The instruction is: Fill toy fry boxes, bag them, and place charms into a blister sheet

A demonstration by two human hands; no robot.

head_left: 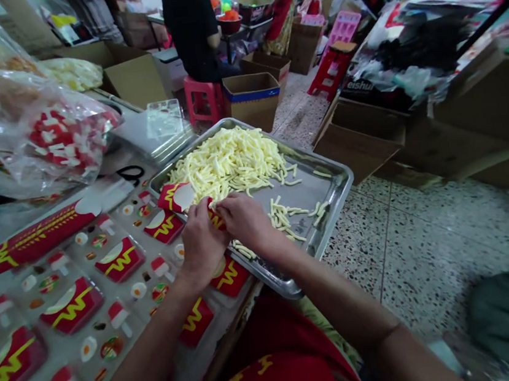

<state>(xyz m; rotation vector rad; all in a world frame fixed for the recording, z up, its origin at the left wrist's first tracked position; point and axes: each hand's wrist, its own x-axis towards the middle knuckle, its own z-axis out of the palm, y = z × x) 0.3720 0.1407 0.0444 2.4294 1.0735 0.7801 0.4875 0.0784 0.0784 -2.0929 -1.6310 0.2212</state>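
Note:
My left hand and my right hand meet over the near left edge of a metal tray. The fingers of both are closed on a small red fry carton with yellow marking, mostly hidden by them. A heap of pale yellow fry-shaped sticks fills the far part of the tray, and loose ones lie nearer me. Just beyond my left hand, another red carton rests at the tray's left edge. Flat red cartons with a yellow W lie in rows on the table.
Clear plastic sheets with small toy food pieces cover the table. A stack of red cartons, black-handled scissors and bulging plastic bags are at left. Cardboard boxes stand beyond; a person in black sits on a pink stool.

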